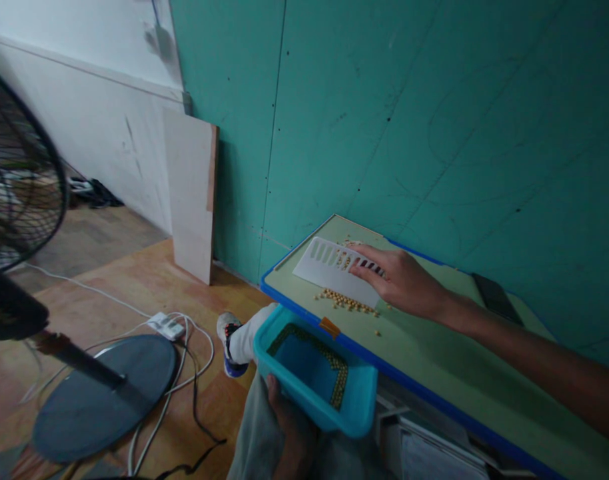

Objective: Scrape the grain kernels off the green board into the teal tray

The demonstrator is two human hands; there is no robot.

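My right hand point(402, 280) lies flat on a white slotted plastic card point(329, 267) on the green desk point(434, 353), fingers stretched out and pressing the card down. A row of small yellow beans point(347, 302) lies along the card's near edge, and a few more sit on the card. My left hand point(289, 427) grips the underside of a blue plastic tub point(317, 373), held just below the desk's blue front edge. Beans line the tub's inner walls.
A standing fan point(19, 200) with a round base point(99, 393) stands on the wooden floor at left, with a power strip point(165, 325) and cables beside it. A board point(192, 200) leans on the green wall. A dark phone point(497, 299) lies at the desk's back.
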